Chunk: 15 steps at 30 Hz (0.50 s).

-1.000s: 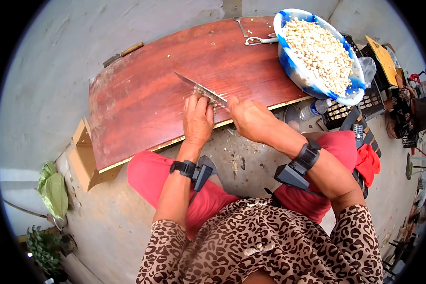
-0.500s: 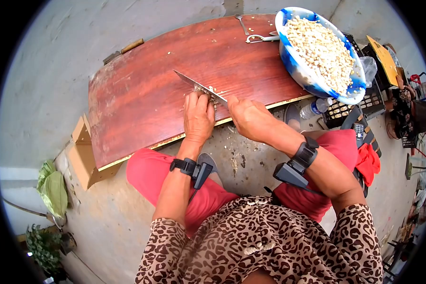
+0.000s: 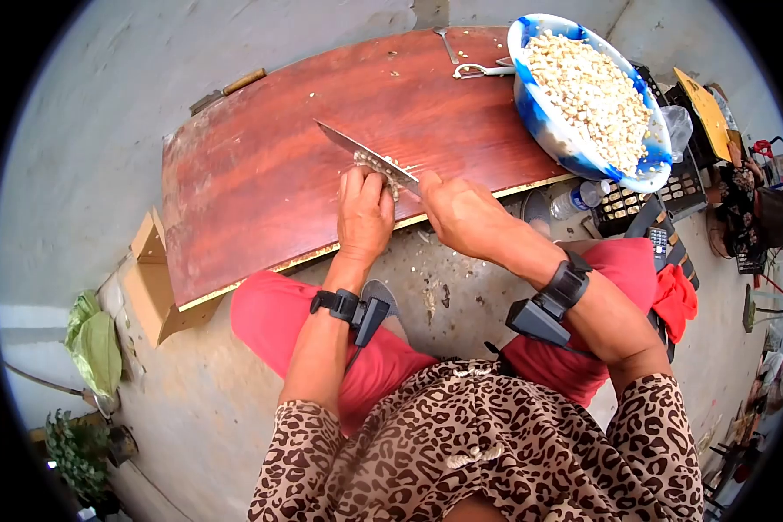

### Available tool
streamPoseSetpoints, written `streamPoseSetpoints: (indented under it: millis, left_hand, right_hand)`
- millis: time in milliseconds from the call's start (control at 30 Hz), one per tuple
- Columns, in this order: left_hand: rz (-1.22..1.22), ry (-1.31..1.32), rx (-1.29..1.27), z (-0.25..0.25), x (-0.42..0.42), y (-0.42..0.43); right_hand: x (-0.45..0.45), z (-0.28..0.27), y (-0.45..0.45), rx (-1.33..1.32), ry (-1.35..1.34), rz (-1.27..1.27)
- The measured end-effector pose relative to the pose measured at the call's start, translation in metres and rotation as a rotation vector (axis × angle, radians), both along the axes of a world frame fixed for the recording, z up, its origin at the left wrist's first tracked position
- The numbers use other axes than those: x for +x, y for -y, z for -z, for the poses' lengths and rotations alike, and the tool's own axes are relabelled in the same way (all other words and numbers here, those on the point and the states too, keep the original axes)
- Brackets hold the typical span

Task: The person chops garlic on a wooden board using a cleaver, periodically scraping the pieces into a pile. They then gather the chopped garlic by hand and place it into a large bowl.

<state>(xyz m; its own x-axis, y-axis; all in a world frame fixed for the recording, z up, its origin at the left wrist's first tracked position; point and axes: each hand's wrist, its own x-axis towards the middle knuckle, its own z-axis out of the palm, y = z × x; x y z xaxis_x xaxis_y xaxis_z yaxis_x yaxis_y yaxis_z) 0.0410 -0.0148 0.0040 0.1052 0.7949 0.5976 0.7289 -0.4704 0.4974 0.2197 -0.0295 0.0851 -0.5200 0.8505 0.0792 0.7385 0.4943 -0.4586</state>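
Note:
My right hand (image 3: 463,213) is closed round the handle of a knife (image 3: 344,141). Its long metal blade points to the upper left, just above the reddish-brown wooden board table (image 3: 261,196). Close beside the blade, my left hand (image 3: 364,216) has its fingers curled down on the near edge of the table, pressed against small pale chopped pieces (image 3: 398,184). The fingers partly hide these pieces. More bits lie along the blade. At the table's right end stands a blue and white basin (image 3: 541,109) heaped with chopped pale pieces (image 3: 587,96).
White-handled scissors (image 3: 483,70) and a spoon (image 3: 446,43) lie at the far edge. A wooden-handled tool (image 3: 242,83) rests against the wall. A cardboard box (image 3: 148,300) stands below left; a plastic bottle (image 3: 576,202) and black crate (image 3: 622,209) are below right.
The knife's tip and blade have risen slightly, and more pale bits show along the blade. My left hand stays almost in place.

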Motion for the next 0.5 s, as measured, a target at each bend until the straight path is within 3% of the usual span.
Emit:
streamPoseSetpoints:
  millis: [500]
  left_hand:
    - [0.027, 0.031, -0.003, 0.001, -0.001, -0.001]
  right_hand:
    - [0.001, 0.013, -0.003, 0.044, -0.012, -0.021]
